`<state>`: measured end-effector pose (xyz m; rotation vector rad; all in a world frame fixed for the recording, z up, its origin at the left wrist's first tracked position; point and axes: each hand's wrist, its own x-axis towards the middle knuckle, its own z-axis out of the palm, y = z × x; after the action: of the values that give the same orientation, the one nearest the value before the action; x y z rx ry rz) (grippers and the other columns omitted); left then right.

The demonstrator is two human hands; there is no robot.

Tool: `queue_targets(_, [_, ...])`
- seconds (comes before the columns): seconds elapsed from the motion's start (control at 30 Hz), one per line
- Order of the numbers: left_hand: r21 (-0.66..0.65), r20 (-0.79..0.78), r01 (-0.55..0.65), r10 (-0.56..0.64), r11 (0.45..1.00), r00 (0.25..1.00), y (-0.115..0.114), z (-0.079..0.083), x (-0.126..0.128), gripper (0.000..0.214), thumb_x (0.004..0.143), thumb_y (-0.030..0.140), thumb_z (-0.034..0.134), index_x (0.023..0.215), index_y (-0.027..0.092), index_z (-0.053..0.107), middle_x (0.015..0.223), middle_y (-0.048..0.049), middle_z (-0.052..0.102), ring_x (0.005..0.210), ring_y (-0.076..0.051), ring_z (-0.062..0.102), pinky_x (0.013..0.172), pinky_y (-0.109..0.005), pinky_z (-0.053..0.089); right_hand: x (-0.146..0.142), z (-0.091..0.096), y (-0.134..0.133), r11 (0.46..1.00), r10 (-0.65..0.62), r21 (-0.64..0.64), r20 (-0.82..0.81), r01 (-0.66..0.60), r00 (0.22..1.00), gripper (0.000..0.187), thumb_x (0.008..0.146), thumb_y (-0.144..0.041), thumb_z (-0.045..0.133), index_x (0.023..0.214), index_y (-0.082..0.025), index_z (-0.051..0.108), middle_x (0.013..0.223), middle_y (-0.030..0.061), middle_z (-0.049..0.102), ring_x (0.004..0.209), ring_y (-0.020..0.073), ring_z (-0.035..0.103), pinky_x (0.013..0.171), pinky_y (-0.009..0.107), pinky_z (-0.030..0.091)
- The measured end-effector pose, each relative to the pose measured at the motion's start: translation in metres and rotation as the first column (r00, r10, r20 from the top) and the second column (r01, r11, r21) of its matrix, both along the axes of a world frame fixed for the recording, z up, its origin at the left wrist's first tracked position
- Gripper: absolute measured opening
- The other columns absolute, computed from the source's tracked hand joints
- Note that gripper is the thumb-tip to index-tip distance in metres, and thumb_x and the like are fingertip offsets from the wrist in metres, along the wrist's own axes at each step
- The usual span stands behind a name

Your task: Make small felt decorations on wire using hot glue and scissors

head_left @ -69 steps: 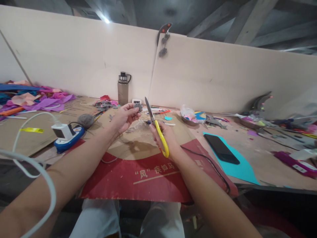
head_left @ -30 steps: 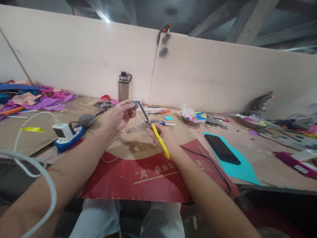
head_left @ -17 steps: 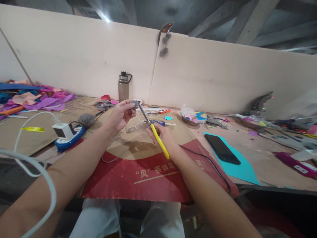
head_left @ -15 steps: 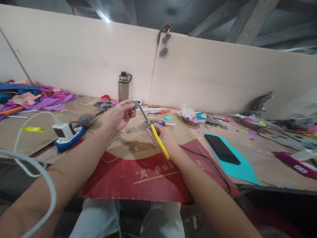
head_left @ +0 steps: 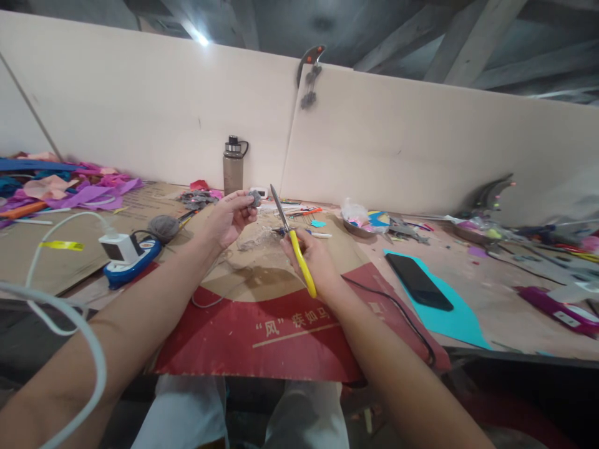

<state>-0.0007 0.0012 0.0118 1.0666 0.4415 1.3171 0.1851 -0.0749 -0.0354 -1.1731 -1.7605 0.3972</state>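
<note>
Between the thumb and fingertips of my left hand (head_left: pixel 234 217) is a small fuzzy grey piece (head_left: pixel 254 198), too small to make out in detail. My right hand (head_left: pixel 311 257) grips yellow-handled scissors (head_left: pixel 299 259), their blades pointing up and away from me. The blades look closed and stand a little to the right of the grey piece, not touching it. Beneath both hands lies a red and tan cardboard sheet (head_left: pixel 206 343) with thin thread on it. A ball of grey yarn (head_left: pixel 163 228) rests left of my left forearm.
A bottle (head_left: pixel 233 165) stands by the back board. Left are a blue power strip (head_left: pixel 133 262) with a white cable and a pile of coloured scraps (head_left: pixel 84 190). Right are a bowl (head_left: pixel 359 229), a phone (head_left: pixel 418 280) on turquoise sheet, and a purple power strip (head_left: pixel 556 310).
The scissors have moved right, away from the grey piece, and their blades now point more upright. My left hand has stayed almost still with the piece.
</note>
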Motion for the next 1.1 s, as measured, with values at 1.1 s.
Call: queue_targets(1.1, [0.077,-0.054,-0.125,0.129,0.989,0.990,-0.0003,-0.0007,0.0019,0.017,0.069,0.012,0.068,0.085,0.014,0.060,0.074,-0.0007,0.066,0.056,-0.007,0.061,0.048,-0.016,0.045,0.0034,0.0015,0.0002,0.979,-0.202,0.039,0.339,0.201,0.919,0.027,0.084,-0.043,0.048,0.096,-0.023,0.062,0.062,0.0016,0.058,0.054,0.0149,0.049,0.056,0.026,0.035])
